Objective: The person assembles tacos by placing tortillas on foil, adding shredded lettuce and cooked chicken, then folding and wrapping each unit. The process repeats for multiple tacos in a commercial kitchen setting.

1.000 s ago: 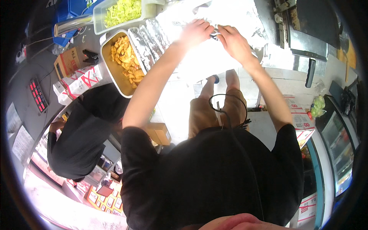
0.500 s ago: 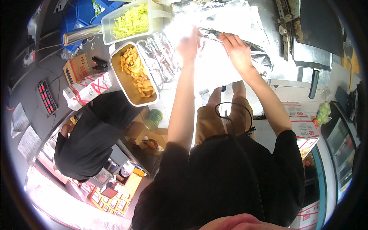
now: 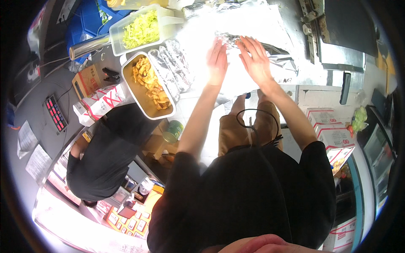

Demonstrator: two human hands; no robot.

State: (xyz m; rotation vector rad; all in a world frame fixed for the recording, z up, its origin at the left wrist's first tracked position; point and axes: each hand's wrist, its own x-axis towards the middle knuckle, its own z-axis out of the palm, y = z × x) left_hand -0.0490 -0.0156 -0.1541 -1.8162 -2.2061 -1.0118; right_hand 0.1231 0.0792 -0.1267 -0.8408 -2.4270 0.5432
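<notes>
Bright counter (image 3: 290, 22) — hands (image 3: 255, 63), fingers extended, touching crinkled foil (image 3: 230, 39).

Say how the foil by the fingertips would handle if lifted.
The foil is probably floppy: it looks thin and crumpled. It likely holds creases, given wrinkles between the left hand and right hand. Its shiny surface may slip.

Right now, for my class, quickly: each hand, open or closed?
Left hand: open, at the crumpled foil.
Right hand: open, at the same foil.
</notes>
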